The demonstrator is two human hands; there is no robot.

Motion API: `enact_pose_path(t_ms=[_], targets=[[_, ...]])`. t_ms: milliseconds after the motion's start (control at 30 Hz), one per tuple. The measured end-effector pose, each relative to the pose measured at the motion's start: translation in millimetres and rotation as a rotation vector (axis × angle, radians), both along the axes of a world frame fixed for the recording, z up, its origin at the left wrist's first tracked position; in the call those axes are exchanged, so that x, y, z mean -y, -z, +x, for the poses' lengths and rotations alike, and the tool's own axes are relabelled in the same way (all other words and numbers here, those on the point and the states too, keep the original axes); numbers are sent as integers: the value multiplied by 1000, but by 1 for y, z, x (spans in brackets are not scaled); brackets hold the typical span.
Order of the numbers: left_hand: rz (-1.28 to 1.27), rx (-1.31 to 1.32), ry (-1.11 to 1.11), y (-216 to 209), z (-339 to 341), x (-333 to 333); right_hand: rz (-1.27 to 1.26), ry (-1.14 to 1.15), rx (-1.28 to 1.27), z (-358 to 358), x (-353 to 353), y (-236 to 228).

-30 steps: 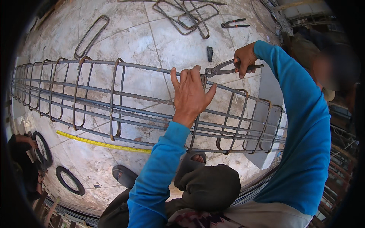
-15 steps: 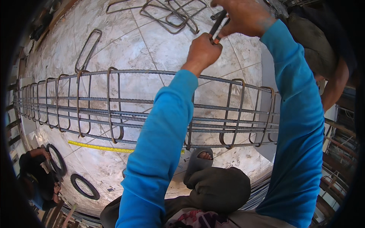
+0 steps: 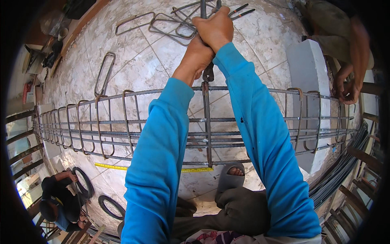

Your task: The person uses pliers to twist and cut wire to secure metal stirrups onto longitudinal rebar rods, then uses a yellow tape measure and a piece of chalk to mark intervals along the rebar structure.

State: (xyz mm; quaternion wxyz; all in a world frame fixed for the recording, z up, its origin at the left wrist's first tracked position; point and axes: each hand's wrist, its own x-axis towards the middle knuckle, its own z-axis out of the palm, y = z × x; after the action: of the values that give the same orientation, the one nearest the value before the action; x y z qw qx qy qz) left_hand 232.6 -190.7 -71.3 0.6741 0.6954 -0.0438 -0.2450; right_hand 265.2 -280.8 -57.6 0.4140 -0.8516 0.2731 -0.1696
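Both my hands are closed, one over the other, on a dark long-handled gripping tool, likely pincers. My right hand wraps the handles higher up, and my left hand grips just below it, touching it. The tool's head meets the far bar of a rebar cage, where a steel stirrup crosses the long ribbed bars. My fingers hide much of the tool's middle. Beyond my right hand, two dark handles with orange marks lie on the floor.
Loose bent stirrups lie beyond the cage; one lies apart at left. A yellow measuring tape runs along the near side. A white block sits under the right end. People crouch at lower left and upper right.
My hands have come together and nearer, from beyond the cage to its far bar. The right hand, earlier raised with fingers apart, is now closed on the tool. The view has shifted.
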Motion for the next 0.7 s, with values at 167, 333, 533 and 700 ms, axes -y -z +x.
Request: enact_pose_path(t_ms=[167, 333, 533, 700], targets=[[-179, 42, -47, 18, -3, 10, 533, -483, 40, -3, 37, -4], [-332, -98, 155, 8, 0, 1, 780, -469, -67, -12, 58, -12], [-188, 67, 171, 7, -15, 5, 1232, -629, 340, -24, 54, -3], [-52, 39, 6, 0, -22, 3, 1396, -1070, 364, 10, 63, 27]])
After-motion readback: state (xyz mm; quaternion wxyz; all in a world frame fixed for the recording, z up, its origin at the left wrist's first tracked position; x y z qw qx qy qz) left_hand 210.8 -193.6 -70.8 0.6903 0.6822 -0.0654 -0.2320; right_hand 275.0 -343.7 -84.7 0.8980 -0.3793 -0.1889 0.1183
